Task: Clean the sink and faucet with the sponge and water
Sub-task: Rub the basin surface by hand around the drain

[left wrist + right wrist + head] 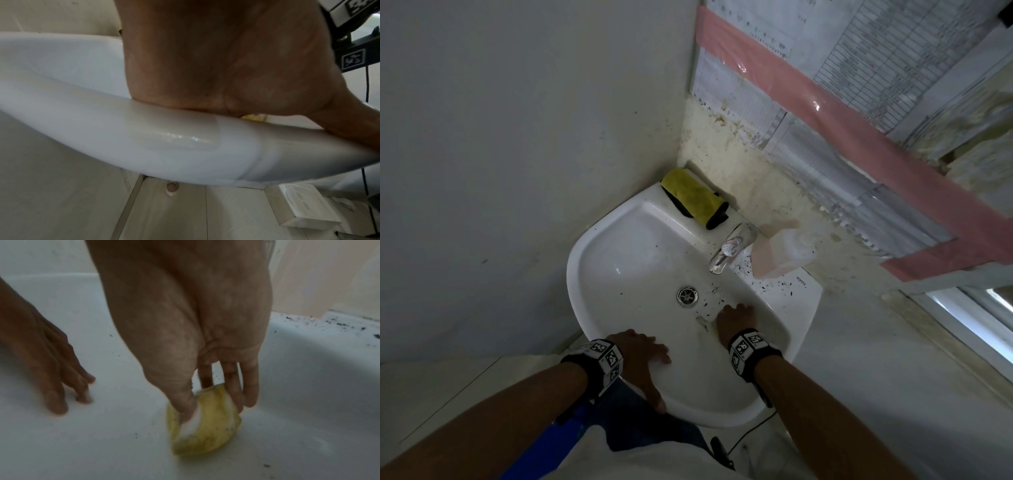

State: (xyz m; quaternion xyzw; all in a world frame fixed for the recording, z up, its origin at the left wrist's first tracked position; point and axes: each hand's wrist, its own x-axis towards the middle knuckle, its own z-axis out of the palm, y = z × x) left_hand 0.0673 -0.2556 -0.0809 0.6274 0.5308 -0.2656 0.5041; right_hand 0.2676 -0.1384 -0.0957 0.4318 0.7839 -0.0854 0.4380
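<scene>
Inside the white ceramic sink, the right hand presses a folded yellow sponge right of the round metal drain, the left hand resting on the front rim.

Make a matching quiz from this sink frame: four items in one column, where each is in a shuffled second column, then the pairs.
Items
1. sponge
2. left hand
3. yellow cloth
4. pink bottle

Places
A. on the back ledge of the sink, in the corner by the wall
B. resting on the near rim of the sink
C. pinched in the right hand against the basin
D. standing just right of the faucet

Pairs: 1-C, 2-B, 3-A, 4-D
</scene>
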